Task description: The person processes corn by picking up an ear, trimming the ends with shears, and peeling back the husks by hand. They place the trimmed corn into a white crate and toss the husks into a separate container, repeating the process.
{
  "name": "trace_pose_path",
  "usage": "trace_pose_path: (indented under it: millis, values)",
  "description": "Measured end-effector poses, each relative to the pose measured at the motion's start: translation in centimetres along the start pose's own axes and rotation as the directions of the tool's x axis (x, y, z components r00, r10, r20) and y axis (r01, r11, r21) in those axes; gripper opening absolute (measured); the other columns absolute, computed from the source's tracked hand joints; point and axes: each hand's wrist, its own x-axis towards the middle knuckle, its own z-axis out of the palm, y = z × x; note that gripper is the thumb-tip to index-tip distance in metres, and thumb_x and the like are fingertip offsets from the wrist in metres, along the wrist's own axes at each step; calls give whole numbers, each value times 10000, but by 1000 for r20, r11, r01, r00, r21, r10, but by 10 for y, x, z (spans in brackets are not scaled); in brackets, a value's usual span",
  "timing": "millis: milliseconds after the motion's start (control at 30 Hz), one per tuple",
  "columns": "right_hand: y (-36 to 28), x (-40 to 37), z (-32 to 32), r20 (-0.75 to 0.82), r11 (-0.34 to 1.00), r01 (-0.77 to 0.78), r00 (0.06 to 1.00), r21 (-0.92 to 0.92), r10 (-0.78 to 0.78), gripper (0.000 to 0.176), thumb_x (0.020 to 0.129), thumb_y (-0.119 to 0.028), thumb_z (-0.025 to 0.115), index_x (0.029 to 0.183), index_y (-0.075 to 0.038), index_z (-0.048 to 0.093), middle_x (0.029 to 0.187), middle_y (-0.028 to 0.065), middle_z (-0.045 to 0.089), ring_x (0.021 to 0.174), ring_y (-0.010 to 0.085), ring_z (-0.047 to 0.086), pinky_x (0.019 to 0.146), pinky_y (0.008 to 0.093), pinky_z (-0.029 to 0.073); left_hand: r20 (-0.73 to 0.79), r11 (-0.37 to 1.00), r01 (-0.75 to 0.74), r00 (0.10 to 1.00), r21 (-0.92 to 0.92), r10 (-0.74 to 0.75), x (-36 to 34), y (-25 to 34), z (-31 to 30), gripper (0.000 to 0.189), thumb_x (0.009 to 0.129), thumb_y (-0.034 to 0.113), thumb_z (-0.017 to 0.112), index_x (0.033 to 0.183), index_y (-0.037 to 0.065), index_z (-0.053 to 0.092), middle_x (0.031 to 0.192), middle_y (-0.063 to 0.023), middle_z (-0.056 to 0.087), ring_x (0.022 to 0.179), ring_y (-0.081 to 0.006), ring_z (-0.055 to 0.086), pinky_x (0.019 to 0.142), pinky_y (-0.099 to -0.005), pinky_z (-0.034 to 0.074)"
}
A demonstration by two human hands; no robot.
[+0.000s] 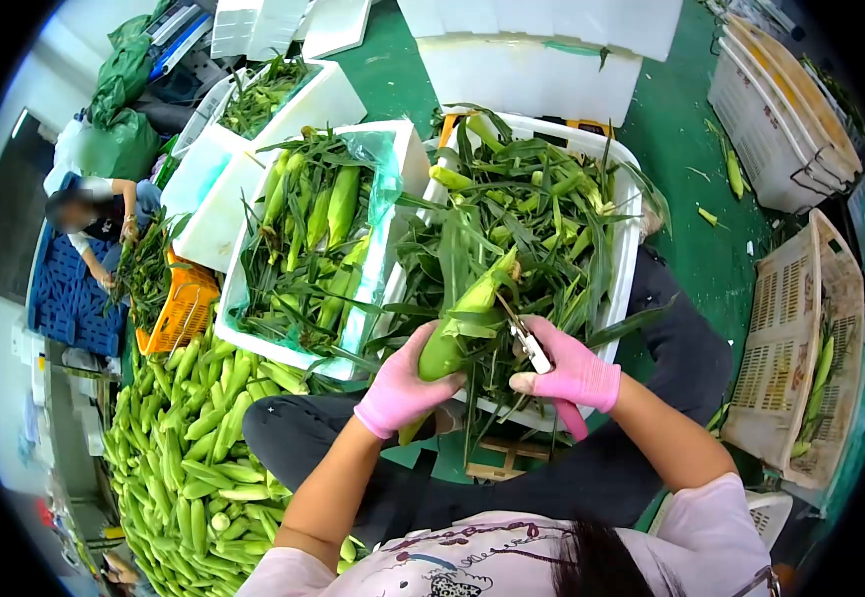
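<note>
My left hand (400, 388), in a pink glove, is wrapped round the lower part of a green ear of corn (442, 350) still in its husk. The ear slants up and to the right, with long leaves at its upper part. In my right hand (577, 370), also pink-gloved, is a pair of pruning shears (530, 348) with a pink-red handle. Their blades point up and left, close beside the ear's upper end. Under both hands stands a white tub (629, 264) heaped with cut leaves and husks.
Left of the tub is a white foam box (411, 164) of leafy corn. A big pile of trimmed corn (194, 468) lies at lower left. Further left, a person (94, 214) handles leaves by an orange crate (186, 303). Plastic crates (776, 338) stand on the right.
</note>
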Motion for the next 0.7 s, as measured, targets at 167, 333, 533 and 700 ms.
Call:
trace_pose_path:
  millis: [167,333,533,700]
  values:
    - [15,7,-6,15,997,82,996,11,-83,740,784,-258,799,1350,48,435,1094,139,599,1004,194,586,882,337,502,400,918,289,901,-273,-165,5,-10,-16,724,821,105,757,1454,0,421,1127,-45,633,949,-112,588,865,-280,504]
    - [3,2,-5,-114,957,-72,988,282,108,375,857,-180,728,1127,44,596,815,60,622,693,136,610,652,283,528,433,734,398,888,-550,-156,13,-23,-18,561,930,391,569,1338,11,502,1043,-132,660,869,-220,654,791,-350,551]
    - [12,-41,28,-72,766,-8,995,643,70,633,847,-212,701,1383,1,440,1010,88,627,926,203,632,800,350,539,70,598,74,997,-798,-30,38,-25,-4,510,965,280,593,1391,24,474,1261,-172,626,1155,-286,619,995,-417,499]
    - [17,-80,88,-20,689,-103,985,717,169,704,823,-260,713,1396,0,399,1078,73,593,969,175,583,832,333,514,-188,591,-84,975,-802,-117,65,-9,19,464,901,152,707,1285,-20,511,1185,-149,642,1108,-276,621,1023,-424,482]
